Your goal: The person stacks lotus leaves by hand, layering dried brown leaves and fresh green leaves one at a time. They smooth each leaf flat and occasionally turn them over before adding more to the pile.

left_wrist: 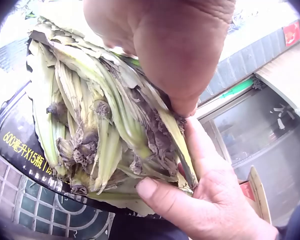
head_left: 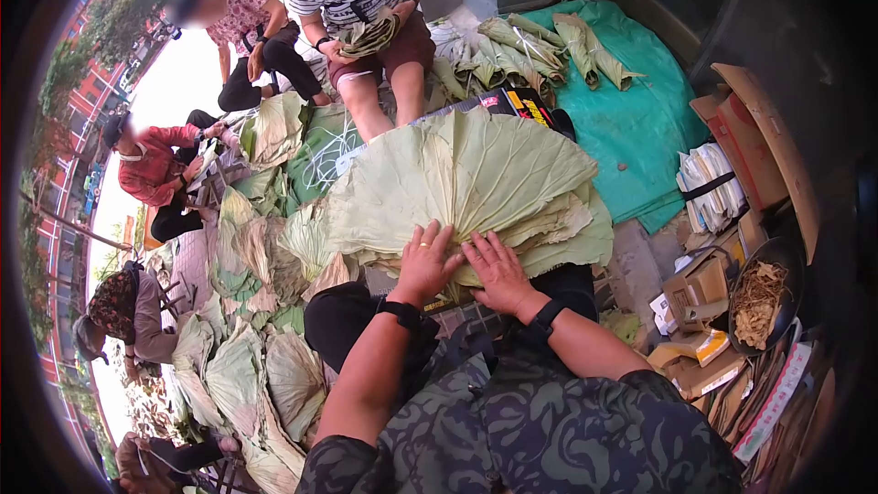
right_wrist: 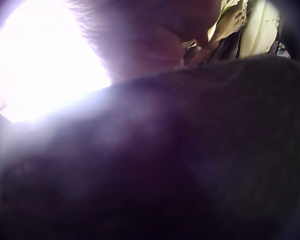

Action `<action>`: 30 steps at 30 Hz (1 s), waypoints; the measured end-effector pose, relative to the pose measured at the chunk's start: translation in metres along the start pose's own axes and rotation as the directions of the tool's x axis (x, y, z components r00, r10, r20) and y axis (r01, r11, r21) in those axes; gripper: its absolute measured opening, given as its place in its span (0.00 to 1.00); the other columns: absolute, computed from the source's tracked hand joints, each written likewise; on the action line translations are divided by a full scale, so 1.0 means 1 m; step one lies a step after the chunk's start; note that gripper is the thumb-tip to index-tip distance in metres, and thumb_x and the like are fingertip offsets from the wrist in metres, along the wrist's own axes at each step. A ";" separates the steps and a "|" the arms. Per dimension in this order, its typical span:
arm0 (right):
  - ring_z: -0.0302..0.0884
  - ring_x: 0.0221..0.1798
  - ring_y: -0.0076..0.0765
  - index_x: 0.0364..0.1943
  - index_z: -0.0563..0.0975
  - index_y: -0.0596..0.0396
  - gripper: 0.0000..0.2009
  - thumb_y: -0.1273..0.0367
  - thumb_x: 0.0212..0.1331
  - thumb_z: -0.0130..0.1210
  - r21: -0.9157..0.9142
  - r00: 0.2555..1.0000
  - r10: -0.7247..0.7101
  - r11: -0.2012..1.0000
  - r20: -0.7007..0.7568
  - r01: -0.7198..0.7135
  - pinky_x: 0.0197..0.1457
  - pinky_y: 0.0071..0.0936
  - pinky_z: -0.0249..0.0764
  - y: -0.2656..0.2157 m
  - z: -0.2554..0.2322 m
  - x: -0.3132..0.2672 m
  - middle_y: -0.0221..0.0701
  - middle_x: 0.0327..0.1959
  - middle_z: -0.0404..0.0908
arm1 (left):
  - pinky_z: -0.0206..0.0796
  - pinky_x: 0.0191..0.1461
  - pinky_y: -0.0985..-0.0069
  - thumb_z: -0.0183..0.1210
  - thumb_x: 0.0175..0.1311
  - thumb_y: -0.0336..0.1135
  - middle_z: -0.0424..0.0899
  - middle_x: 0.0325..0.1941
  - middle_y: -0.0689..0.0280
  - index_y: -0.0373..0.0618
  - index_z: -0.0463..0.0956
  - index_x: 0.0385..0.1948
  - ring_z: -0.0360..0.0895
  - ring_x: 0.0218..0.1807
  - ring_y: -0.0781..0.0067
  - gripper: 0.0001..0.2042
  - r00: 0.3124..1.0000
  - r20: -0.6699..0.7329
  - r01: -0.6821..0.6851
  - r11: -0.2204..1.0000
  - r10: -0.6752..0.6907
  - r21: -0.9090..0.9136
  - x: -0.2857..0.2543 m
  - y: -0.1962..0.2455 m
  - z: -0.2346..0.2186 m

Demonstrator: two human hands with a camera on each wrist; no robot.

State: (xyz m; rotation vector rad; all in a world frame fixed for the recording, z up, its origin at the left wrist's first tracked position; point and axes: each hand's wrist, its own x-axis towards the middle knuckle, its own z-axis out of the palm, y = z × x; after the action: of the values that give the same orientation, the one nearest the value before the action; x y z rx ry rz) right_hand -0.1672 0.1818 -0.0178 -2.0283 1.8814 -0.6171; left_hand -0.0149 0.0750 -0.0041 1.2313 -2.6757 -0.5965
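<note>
A thick stack of dried, folded lotus leaves [head_left: 476, 165] lies before me in the head view, fanned away from my body. My left hand [head_left: 423, 265] rests on its near end with fingers spread and straight. Beside it my right hand [head_left: 499, 276] presses flat on the top leaf, fingers pointing forward. In the left wrist view, gathered stem ends [left_wrist: 85, 145] show at the stack's near edge, and the right hand's thumb [left_wrist: 162, 197] stretches along that edge. The dark sleeve or cloth [right_wrist: 155, 165] hides most of the right wrist view.
Under the leaves is a black carton [left_wrist: 20, 135] with yellow print. More leaves [head_left: 247, 366] spread at left. A person [head_left: 357, 0] opposite holds folded leaves; others sit at left. Rolled leaf bundles [head_left: 526, 50] lie near a green tarp [head_left: 640, 119]. Cardboard boxes [head_left: 700, 288] and a pan [head_left: 794, 265] stand at right.
</note>
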 end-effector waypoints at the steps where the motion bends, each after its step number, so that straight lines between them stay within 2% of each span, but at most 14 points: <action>1: 0.41 0.71 0.51 0.65 0.54 0.43 0.42 0.63 0.41 0.63 -0.002 1.000 -0.001 1.000 -0.004 0.001 0.67 0.52 0.49 0.000 -0.001 0.000 0.34 0.69 0.46 | 0.46 0.64 0.50 0.51 0.57 0.54 0.58 0.66 0.55 0.55 0.61 0.60 0.50 0.67 0.42 0.29 1.000 -0.003 -0.003 1.000 0.003 0.001 0.000 0.001 -0.001; 16: 0.43 0.70 0.52 0.65 0.55 0.45 0.43 0.66 0.39 0.64 -0.001 0.999 -0.022 1.000 -0.023 0.022 0.66 0.51 0.51 0.002 0.000 0.000 0.35 0.68 0.47 | 0.46 0.65 0.51 0.50 0.58 0.55 0.56 0.67 0.55 0.55 0.60 0.61 0.48 0.68 0.42 0.29 1.000 0.030 0.008 1.000 -0.009 0.007 0.001 0.000 -0.001; 18: 0.43 0.70 0.52 0.64 0.55 0.45 0.43 0.66 0.39 0.64 -0.002 0.998 -0.041 0.999 -0.038 0.041 0.65 0.51 0.51 0.003 0.000 -0.001 0.36 0.68 0.47 | 0.47 0.66 0.56 0.50 0.58 0.54 0.56 0.67 0.54 0.54 0.59 0.61 0.49 0.67 0.40 0.30 0.999 0.033 0.008 0.999 -0.009 0.039 0.001 0.000 -0.002; 19: 0.45 0.69 0.52 0.64 0.55 0.46 0.44 0.67 0.37 0.63 -0.032 0.998 -0.042 0.999 -0.046 0.040 0.66 0.47 0.52 0.002 0.001 -0.001 0.36 0.68 0.49 | 0.47 0.66 0.56 0.51 0.58 0.54 0.56 0.67 0.54 0.54 0.59 0.61 0.49 0.67 0.40 0.30 1.000 0.027 0.004 0.999 -0.005 0.036 0.001 0.000 -0.001; 20: 0.45 0.69 0.52 0.64 0.55 0.46 0.44 0.67 0.37 0.63 -0.031 0.998 -0.040 0.999 -0.040 0.039 0.66 0.47 0.52 0.001 0.000 -0.001 0.36 0.68 0.49 | 0.47 0.66 0.56 0.51 0.58 0.54 0.56 0.67 0.54 0.54 0.59 0.61 0.49 0.67 0.40 0.30 1.000 0.030 0.007 0.999 -0.008 0.033 0.001 0.000 -0.001; 23: 0.44 0.70 0.51 0.64 0.55 0.46 0.44 0.67 0.37 0.63 -0.033 1.000 -0.020 0.999 -0.016 0.020 0.66 0.47 0.52 0.000 -0.002 0.000 0.36 0.68 0.49 | 0.47 0.66 0.56 0.51 0.58 0.54 0.56 0.67 0.54 0.54 0.59 0.61 0.49 0.67 0.41 0.30 1.000 0.022 0.002 1.000 -0.002 0.026 0.000 0.001 -0.003; 25: 0.40 0.71 0.50 0.65 0.53 0.43 0.43 0.68 0.40 0.62 0.012 1.000 0.000 1.000 0.026 0.000 0.67 0.50 0.48 0.000 -0.002 0.000 0.34 0.69 0.45 | 0.47 0.66 0.56 0.51 0.58 0.54 0.56 0.67 0.54 0.53 0.59 0.61 0.48 0.68 0.41 0.30 0.999 0.036 0.015 1.000 -0.016 0.018 0.000 0.003 -0.005; 30: 0.40 0.71 0.50 0.65 0.53 0.43 0.43 0.69 0.40 0.61 0.015 0.999 0.007 1.000 0.037 -0.007 0.68 0.49 0.48 -0.001 -0.003 0.000 0.34 0.70 0.45 | 0.46 0.66 0.56 0.50 0.59 0.54 0.56 0.67 0.53 0.53 0.59 0.61 0.48 0.68 0.42 0.29 0.999 0.034 0.022 1.000 -0.023 0.015 -0.001 0.004 -0.006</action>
State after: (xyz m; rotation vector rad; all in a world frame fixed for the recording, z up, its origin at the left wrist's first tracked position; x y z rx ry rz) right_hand -0.1681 0.1822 -0.0150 -2.0088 1.8568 -0.5870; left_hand -0.0156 0.0766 0.0028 1.2682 -2.7027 -0.6074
